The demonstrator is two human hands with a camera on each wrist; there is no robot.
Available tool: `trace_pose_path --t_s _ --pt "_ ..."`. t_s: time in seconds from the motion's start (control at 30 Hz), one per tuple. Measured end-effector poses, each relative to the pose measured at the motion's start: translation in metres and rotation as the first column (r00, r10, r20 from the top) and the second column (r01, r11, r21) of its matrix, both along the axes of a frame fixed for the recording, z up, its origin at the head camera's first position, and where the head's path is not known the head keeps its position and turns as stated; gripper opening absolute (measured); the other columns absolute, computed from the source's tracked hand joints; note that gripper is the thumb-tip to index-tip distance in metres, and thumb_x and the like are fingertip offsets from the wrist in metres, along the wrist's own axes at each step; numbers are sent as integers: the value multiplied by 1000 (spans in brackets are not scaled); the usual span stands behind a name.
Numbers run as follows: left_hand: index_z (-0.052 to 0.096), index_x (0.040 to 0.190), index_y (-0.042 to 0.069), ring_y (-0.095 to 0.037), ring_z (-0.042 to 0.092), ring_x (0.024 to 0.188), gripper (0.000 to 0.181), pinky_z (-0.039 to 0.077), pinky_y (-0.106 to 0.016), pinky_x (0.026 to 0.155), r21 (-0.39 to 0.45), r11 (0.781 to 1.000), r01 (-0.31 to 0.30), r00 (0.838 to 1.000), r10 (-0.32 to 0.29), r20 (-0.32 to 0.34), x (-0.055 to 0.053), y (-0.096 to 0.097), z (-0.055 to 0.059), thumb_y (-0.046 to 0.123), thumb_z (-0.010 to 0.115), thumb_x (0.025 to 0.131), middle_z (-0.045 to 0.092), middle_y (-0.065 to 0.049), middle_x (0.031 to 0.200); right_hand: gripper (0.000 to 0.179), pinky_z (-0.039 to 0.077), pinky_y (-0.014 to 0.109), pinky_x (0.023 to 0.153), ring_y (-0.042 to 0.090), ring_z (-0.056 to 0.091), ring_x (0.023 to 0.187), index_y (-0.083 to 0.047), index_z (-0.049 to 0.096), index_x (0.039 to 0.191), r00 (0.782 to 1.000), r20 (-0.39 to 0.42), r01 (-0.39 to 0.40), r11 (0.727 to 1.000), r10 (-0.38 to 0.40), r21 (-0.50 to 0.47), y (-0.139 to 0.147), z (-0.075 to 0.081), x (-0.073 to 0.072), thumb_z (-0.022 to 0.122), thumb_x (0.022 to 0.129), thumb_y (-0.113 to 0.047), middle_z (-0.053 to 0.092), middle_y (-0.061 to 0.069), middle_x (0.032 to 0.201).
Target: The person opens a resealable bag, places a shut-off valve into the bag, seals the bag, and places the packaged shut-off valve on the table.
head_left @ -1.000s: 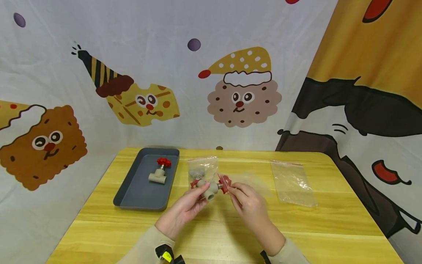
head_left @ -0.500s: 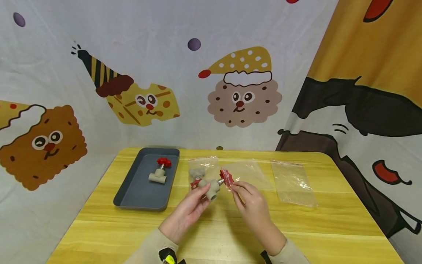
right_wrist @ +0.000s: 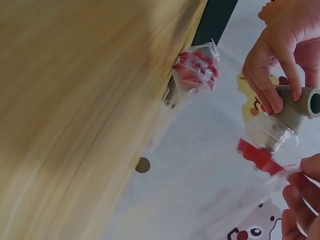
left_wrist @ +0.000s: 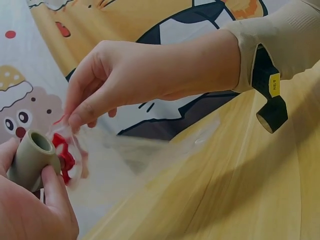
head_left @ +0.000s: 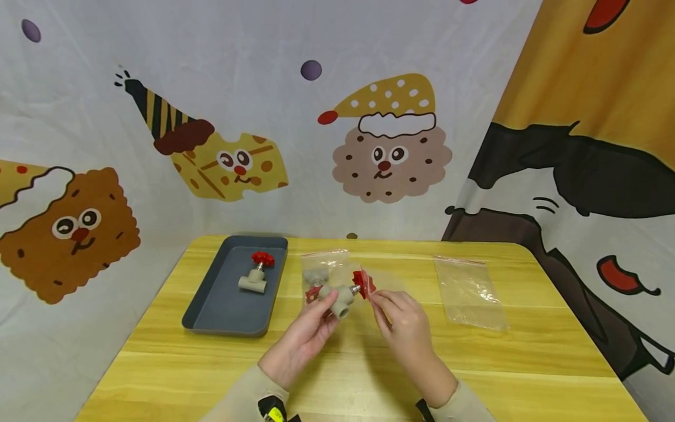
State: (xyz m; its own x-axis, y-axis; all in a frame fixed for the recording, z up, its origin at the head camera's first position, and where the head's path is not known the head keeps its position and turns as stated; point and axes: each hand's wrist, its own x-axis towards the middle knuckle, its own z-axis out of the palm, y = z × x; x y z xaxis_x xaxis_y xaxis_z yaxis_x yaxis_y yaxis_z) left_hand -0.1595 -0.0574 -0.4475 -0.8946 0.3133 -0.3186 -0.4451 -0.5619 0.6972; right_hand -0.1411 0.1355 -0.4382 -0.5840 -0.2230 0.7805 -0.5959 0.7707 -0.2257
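My left hand (head_left: 302, 341) grips the beige-grey body of a pipe valve (head_left: 343, 300), its fingers and thumb around the pipe. The valve's red handwheel (head_left: 362, 283) points toward my right hand (head_left: 405, 331). In the right wrist view, clear plastic wraps the metal stem and part of the wheel. It belongs to a clear zip bag (left_wrist: 150, 152), blurred in the left wrist view, that trails away from the wheel. Thumb and fingertips of the right hand pinch the bag's edge right beside the handwheel.
A grey tray (head_left: 221, 313) at the left holds another valve (head_left: 254, 280) with a red handwheel. Behind my left hand lies a further valve in a clear bag (head_left: 325, 262). A flat zip bag (head_left: 469, 293) lies at the right of the wooden table (head_left: 548, 351).
My left hand and the valve have shifted slightly to the right. The right hand has moved a little right, still pinching the bag, which flutters around the handwheel.
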Motion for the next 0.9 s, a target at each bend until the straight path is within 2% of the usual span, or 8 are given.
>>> trace_pose_path --t_s 0.1,0.23,0.47,0.63,0.77,0.83,0.9 --pt "48 126 0 -8 61 94 44 51 -16 81 -1 1000 -2 1000 2 10 0 2 0 23 63 92 60 -1 107 12 54 32 70 20 64 79 -5 75 90 999 -50 -20 1000 20 4 -1 1 -1 73 79 -6 73 6 93" --pt "49 124 1 -7 61 92 43 51 -16 79 4 1000 3 999 -3 36 -1 5 0 25 64 91 60 -2 106 13 53 27 67 18 63 75 -5 75 91 995 -73 -64 998 64 0 -3 2 -2 70 80 -5 73 7 95" --pt "49 118 0 -7 59 86 44 51 -16 77 11 1000 -24 994 22 109 -2 7 2 27 66 89 57 -2 99 17 53 23 66 17 64 75 -6 75 94 987 -48 -153 988 152 -8 -7 2 0 68 79 -1 73 8 96" --pt "51 117 0 -8 61 89 40 51 -18 82 1 1000 -11 996 11 93 -3 9 2 25 66 89 59 -3 99 15 54 23 69 18 65 77 -6 75 93 982 -52 -186 982 184 -44 -12 3 2 68 80 -2 73 7 94" --pt "62 101 7 -5 60 83 22 52 -17 77 -53 999 11 997 -7 74 -3 9 2 24 66 89 61 0 91 12 54 24 71 18 65 79 -5 75 89 979 -58 -200 979 198 -43 -15 6 5 68 80 -1 73 6 92" --pt "64 97 9 -4 59 80 18 51 -17 75 -74 997 23 998 -19 63 -2 9 1 25 66 89 61 2 89 11 54 26 75 19 66 81 -5 74 88 977 -56 -207 977 204 -46 -16 7 6 68 81 -1 73 6 92" --pt "64 102 7 -4 59 80 23 51 -17 74 -101 994 46 998 -42 45 -2 9 1 27 65 90 61 2 89 10 54 28 78 19 66 83 -5 74 88 977 -48 -211 976 208 -61 -17 9 7 70 80 -1 72 6 92"
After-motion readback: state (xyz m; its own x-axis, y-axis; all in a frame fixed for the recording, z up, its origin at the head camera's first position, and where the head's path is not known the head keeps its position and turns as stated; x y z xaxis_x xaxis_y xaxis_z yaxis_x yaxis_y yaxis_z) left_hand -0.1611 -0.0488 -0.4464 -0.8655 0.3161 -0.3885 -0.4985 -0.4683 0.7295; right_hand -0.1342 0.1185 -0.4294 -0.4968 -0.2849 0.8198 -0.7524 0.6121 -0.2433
